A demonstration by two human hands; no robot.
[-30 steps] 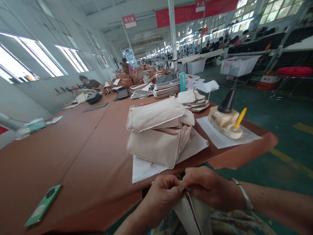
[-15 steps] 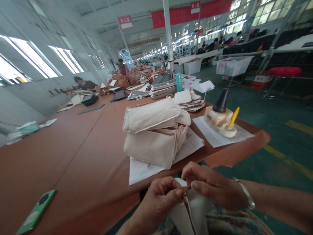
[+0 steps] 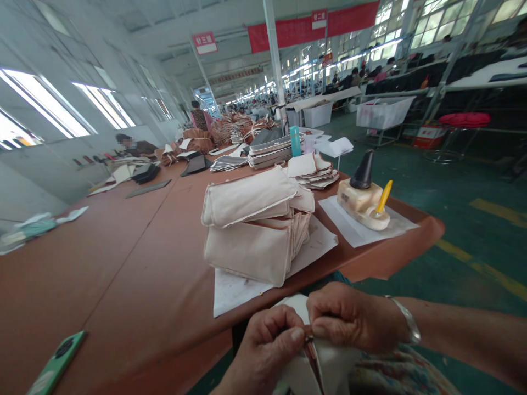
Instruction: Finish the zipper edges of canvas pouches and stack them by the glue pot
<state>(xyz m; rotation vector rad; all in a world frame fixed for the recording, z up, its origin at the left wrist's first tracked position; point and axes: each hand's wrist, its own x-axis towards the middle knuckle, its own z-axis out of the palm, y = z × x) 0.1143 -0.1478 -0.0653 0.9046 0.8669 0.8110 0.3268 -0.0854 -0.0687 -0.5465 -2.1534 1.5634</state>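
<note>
Your left hand (image 3: pixel 267 345) and right hand (image 3: pixel 358 318) both pinch a cream pouch (image 3: pixel 335 362) just near of the surface (image 3: pixel 135 296).

L hand (image 3: pixel 267 348) & R hand (image 3: pixel 358 318) pinch 1 cream pouch (image 3: pixel 335 359) nr brown-lined opening, by surface (image 3: pixel 123 307) edge. Cream stack (image 3: pixel 247 249) on white paper (image 3: pixel 230 296); green phone (image 3: pixel 57 365) far L, yellow-handled tool (image 3: pixel 384 197) R.
</note>
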